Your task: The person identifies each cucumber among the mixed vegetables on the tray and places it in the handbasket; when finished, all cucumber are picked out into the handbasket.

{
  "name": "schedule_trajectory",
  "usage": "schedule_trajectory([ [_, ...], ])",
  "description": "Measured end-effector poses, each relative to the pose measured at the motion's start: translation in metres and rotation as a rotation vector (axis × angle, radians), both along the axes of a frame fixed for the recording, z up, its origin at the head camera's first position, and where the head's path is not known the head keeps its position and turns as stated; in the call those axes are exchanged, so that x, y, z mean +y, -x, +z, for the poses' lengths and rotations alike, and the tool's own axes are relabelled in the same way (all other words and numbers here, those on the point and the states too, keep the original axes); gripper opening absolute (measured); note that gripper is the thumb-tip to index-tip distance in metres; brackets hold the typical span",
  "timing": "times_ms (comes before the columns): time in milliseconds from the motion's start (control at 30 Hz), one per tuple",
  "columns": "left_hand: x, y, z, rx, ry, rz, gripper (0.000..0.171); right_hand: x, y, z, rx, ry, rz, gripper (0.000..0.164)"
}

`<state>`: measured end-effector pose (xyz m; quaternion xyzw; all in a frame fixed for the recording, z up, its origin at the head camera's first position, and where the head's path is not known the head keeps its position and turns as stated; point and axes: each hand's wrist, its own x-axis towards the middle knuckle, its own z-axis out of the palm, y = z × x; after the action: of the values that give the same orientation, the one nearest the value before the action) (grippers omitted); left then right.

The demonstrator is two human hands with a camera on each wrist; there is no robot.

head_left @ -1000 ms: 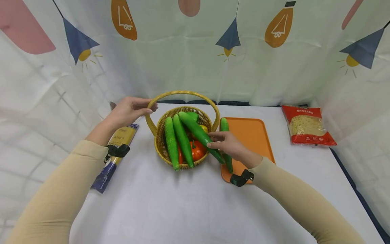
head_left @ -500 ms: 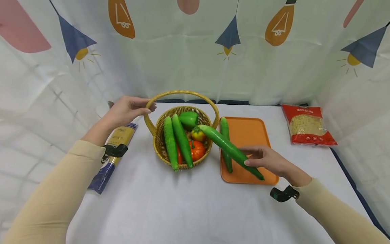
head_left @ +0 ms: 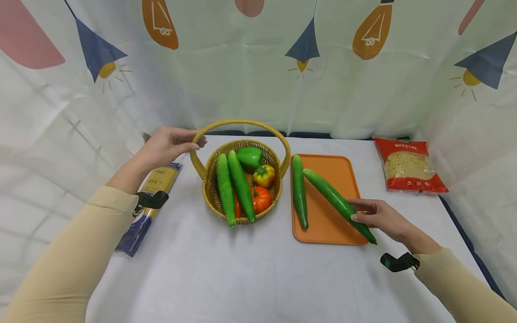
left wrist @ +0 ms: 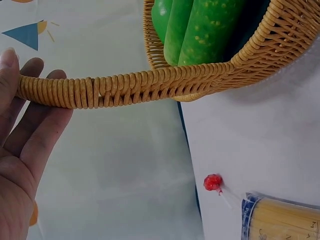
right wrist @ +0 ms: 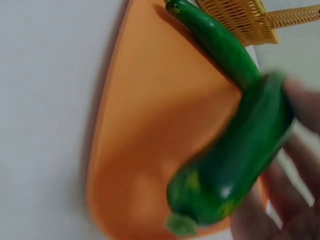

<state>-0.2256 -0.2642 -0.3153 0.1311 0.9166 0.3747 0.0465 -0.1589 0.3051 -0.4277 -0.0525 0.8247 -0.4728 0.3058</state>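
Observation:
My left hand (head_left: 169, 146) grips the left side of the wicker basket's handle (left wrist: 125, 90), fingers and thumb around it. Inside the basket (head_left: 207, 194) lie two cucumbers (head_left: 242, 188), a green bell pepper (head_left: 249, 158), a yellow-green pepper (head_left: 264, 175) and an orange-red pumpkin-shaped vegetable (head_left: 261, 200). Over the orange tray (head_left: 323, 229), my right hand (head_left: 381, 220) pinches a dark green cucumber (head_left: 333, 195) near its lower end, tilted with that end toward me. Another cucumber (head_left: 300, 193) rests along the tray's left side.
A red bag of pasta (head_left: 409, 165) lies at the back right. Left of the basket, partly behind my left forearm, is a blue-and-yellow spaghetti pack (head_left: 155, 184). Beside that pack is a red-wrapped lollipop (left wrist: 213, 182). A printed curtain (head_left: 258, 80) hangs behind the table.
My right hand has carried the cucumber from above the basket rightward over the tray, uncovering the peppers. My left hand stays on the handle.

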Motion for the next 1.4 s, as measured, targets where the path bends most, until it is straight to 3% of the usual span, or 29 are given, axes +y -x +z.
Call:
schedule_trajectory([
  [333, 0.001, -0.002, 0.002, -0.003, -0.013, -0.008, 0.036, -0.048, 0.018, -0.017, -0.031, -0.071, -0.283, 0.069],
  [667, 0.001, -0.002, 0.001, 0.002, 0.002, -0.006, 0.036, -0.093, 0.022, -0.034, 0.008, -0.023, -0.421, 0.065],
  [1033, 0.000, 0.000, 0.000, -0.008, -0.014, 0.002, 0.037, -0.126, 0.020, -0.037, 0.062, -0.040, -0.497, 0.064],
  [1400, 0.001, -0.003, 0.003, -0.021, -0.030, -0.012, 0.037, -0.133, 0.019, -0.035, 0.069, -0.053, -0.503, 0.065],
])
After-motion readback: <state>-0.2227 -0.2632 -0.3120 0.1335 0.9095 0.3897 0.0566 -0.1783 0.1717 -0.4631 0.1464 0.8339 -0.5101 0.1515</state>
